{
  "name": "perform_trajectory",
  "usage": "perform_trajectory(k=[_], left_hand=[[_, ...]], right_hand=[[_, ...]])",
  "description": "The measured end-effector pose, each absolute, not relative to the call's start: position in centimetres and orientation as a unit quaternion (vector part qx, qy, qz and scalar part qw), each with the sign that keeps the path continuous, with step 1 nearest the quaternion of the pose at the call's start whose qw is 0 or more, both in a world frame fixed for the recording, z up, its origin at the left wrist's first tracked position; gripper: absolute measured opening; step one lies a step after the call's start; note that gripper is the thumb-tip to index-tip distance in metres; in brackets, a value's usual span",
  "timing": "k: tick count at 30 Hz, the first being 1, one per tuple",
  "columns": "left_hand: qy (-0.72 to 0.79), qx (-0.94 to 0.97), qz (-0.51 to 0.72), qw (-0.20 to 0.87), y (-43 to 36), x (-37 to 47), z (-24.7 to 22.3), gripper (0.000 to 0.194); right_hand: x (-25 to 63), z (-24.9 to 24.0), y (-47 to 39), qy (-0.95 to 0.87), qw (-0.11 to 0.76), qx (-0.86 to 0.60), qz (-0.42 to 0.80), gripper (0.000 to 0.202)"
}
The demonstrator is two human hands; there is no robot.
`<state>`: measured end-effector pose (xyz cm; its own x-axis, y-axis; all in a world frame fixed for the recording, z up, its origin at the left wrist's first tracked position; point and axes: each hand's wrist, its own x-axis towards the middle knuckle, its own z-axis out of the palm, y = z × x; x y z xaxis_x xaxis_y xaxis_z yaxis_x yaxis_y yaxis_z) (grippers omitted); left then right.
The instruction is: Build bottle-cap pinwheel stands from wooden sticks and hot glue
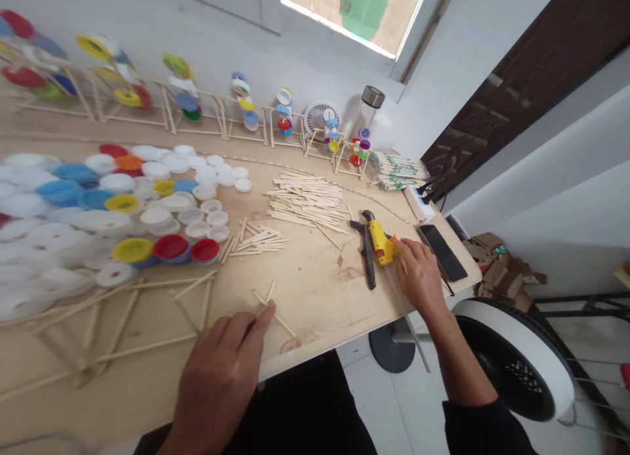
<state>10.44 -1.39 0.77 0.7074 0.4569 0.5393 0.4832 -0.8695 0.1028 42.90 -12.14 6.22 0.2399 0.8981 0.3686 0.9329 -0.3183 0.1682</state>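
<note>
Near the table's front edge, my left hand [224, 369] is closed, with its index fingertip pressed on small crossed wooden sticks [283, 325] lying on the wood. Farther right, my right hand [420, 278] is wrapped round the handle of a yellow hot glue gun [380, 241] with an orange trigger. A long clear glue stick [417, 345] runs back from the gun past the table edge. Beside the gun lies a black tool [368, 258], perhaps a cutter. Short cut sticks [258, 239] and a bigger pile of sticks [308, 197] are beyond my left hand.
Bottle caps [108, 225] cover the left of the table, with a stick frame [132, 317] in front. Stick stands with coloured cap wheels [241, 110] line the wall. A bottle [367, 113], small fan [319, 117], power strip [419, 204] and phone [443, 251] are right.
</note>
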Motion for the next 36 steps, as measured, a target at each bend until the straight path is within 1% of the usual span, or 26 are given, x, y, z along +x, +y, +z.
perform_trajectory(k=[4, 8, 11, 16, 18, 20, 22, 24, 27, 29, 31, 33, 36], left_hand=[[-0.253, -0.92, -0.297, 0.038, -1.4, 10.7, 1.0, 0.032], [-0.251, -0.919, -0.301, 0.042, -1.3, 10.7, 1.0, 0.032], [-0.255, -0.921, -0.293, 0.033, -1.3, 10.6, 0.7, 0.034], [-0.266, -0.919, -0.29, 0.031, -1.5, 10.7, 0.7, 0.032], [-0.271, -0.914, -0.298, 0.035, -1.6, 10.8, 1.0, 0.031], [-0.273, -0.914, -0.299, 0.034, -1.7, 10.9, 1.2, 0.03], [-0.275, -0.914, -0.296, 0.031, -1.7, 11.0, 1.3, 0.03], [-0.276, -0.914, -0.296, 0.03, -1.7, 11.0, 1.3, 0.029], [-0.277, -0.912, -0.3, 0.034, -1.7, 11.1, 1.3, 0.029], [-0.281, -0.912, -0.298, 0.033, -1.7, 11.1, 1.3, 0.029], [-0.286, -0.912, -0.294, 0.028, -1.8, 11.0, 1.2, 0.03], [-0.293, -0.912, -0.286, 0.021, -1.8, 11.0, 1.0, 0.03], [-0.297, -0.912, -0.283, 0.016, -1.9, 10.9, 1.0, 0.029]], right_hand=[[44.5, 6.2, -11.4, -0.601, -0.022, -0.775, -0.195, 0.041], [45.7, 6.0, -10.5, -0.626, -0.051, -0.758, -0.177, 0.047], [46.5, 5.5, -10.1, -0.647, -0.044, -0.744, -0.158, 0.05], [47.3, 5.1, -10.1, -0.663, 0.019, -0.739, -0.119, 0.047], [47.5, 5.2, -10.2, -0.666, 0.058, -0.737, -0.097, 0.044], [47.6, 5.6, -10.2, -0.662, 0.123, -0.736, -0.07, 0.042], [47.4, 6.3, -10.3, -0.631, 0.212, -0.745, -0.034, 0.038], [46.8, 7.0, -10.3, -0.564, 0.311, -0.765, 0.015, 0.032], [44.0, 8.2, -10.5, -0.453, 0.462, -0.754, 0.113, 0.028], [41.0, 8.7, -10.6, -0.42, 0.516, -0.718, 0.204, 0.027], [37.5, 8.9, -10.6, -0.408, 0.496, -0.713, 0.282, 0.026], [34.2, 8.7, -10.4, -0.412, 0.448, -0.713, 0.348, 0.026], [30.9, 8.0, -9.9, -0.455, 0.388, -0.706, 0.379, 0.023]])
